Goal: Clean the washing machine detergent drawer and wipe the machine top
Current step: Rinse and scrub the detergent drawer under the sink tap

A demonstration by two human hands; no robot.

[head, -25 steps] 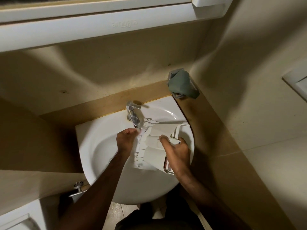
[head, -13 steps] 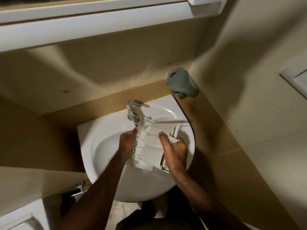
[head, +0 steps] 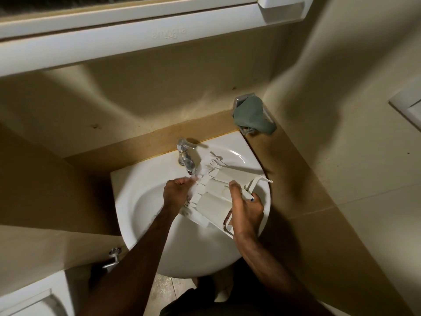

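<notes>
The white detergent drawer (head: 211,199) is being held over the white sink (head: 145,201), beside the running tap (head: 186,156), much as it was half a second ago; it is being tilted slightly further to the right. Its right edge is being gripped by the right hand (head: 245,207). The left hand (head: 176,192) is being kept curled against the drawer's left side, but its fingertips are being hidden by splashing water. A green cloth (head: 251,116) is being left draped over a wall holder.
</notes>
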